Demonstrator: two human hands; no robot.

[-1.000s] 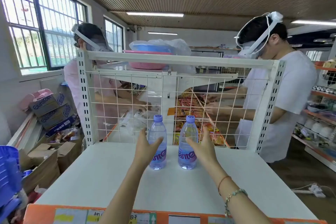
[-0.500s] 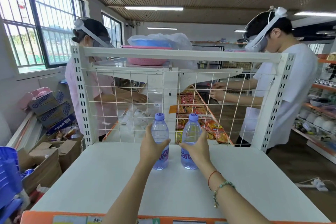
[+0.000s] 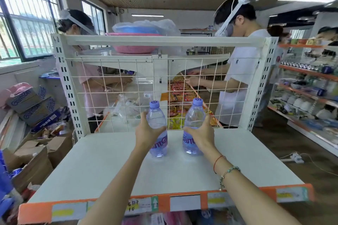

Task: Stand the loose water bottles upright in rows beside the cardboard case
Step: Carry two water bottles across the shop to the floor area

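Note:
Two clear water bottles with lilac caps and purple labels stand on the white shelf board [image 3: 113, 168]. My left hand [image 3: 146, 132] grips the left bottle [image 3: 157, 118] around its middle; this bottle tilts slightly to the left. Around the waist of the right bottle [image 3: 194, 115] my right hand [image 3: 201, 136] is wrapped, and that bottle leans slightly right. Both bottle bases sit at or just above the board, a short gap apart. A wire mesh back panel [image 3: 128, 97] stands right behind them.
The shelf has an orange front lip [image 3: 164, 203] with price tags. Open cardboard boxes [image 3: 36, 157] and stacked water cases [image 3: 31, 104] lie on the floor at left. Two people work behind the mesh. Stocked shelves [image 3: 309, 86] line the right wall.
Both hands went from reaching with spread fingers to gripping the two bottles. The bottles have moved a little apart and towards me, and the view has tilted down.

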